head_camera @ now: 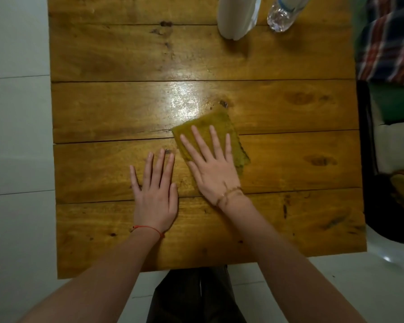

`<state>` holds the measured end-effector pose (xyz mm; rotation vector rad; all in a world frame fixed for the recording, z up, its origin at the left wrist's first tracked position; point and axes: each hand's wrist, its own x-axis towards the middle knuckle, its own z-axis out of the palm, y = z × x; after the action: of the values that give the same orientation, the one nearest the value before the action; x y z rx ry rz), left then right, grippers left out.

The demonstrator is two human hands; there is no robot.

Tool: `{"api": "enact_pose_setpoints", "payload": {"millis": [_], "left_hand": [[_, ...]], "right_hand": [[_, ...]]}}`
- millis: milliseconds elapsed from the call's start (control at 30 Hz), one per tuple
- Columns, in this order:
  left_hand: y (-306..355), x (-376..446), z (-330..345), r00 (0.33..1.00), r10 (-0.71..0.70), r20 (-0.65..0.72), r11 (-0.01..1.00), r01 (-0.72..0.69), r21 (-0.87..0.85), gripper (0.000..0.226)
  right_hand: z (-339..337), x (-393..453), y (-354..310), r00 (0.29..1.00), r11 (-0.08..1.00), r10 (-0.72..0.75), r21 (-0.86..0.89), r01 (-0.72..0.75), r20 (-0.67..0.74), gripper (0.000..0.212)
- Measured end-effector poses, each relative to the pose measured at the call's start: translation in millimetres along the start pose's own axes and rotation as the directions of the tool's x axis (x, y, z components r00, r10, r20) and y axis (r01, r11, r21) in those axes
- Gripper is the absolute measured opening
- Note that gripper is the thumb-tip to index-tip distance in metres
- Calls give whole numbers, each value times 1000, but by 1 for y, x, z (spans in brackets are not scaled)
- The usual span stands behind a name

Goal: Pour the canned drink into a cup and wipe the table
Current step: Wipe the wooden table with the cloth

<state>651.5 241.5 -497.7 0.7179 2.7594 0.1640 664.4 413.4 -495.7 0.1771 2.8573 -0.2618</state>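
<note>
The right hand [211, 169] lies flat on a yellow cloth [219, 127], its fingers [197, 141] straight and spread wide, pressing the cloth against the wooden table [103, 108]. Palm and fingers cover the cloth's near-left part; its far corner and right edge show past the fingertips. The left hand [155, 194] rests palm down on the bare wood just left of the cloth, fingers straight and only slightly parted, holding nothing. A red string circles the left wrist and a thin brown bracelet the right.

Beyond the cloth, at the table's far edge, stand a white cup [237, 17] and, just right of it, a clear plastic bottle [282, 15]. Both are cut off by the top of the frame, so their upper parts and contents cannot be made out. No can is visible.

The table is made of glossy, knotty planks, with a bright patch of glare just beyond the cloth. White floor tiles [14, 136] lie left of the table. To its right are a plaid fabric [387, 43] and dark, indistinct shapes, partly cut off.
</note>
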Motion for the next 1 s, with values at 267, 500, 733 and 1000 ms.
{"api": "enact_pose_setpoints", "payload": {"millis": [267,500,733,1000], "left_hand": [[0,1,0,1000,1,10,1000,-1,13,63],[0,1,1,1000,7,-5,1000,-6,19,62],[0,-1,3,999,8,-31,1000,-8,13,60],[4,-23,-5,997,-40,-61,982,28,-187,55]], "right_hand": [[-19,51,70,894,891,445,125,-436,-57,57],[-6,44,-5,996,995,83,55,-81,-32,58],[11,-73,49,979,976,202,80,-203,14,57],[15,-60,10,915,906,403,136,-400,2,59]]}}
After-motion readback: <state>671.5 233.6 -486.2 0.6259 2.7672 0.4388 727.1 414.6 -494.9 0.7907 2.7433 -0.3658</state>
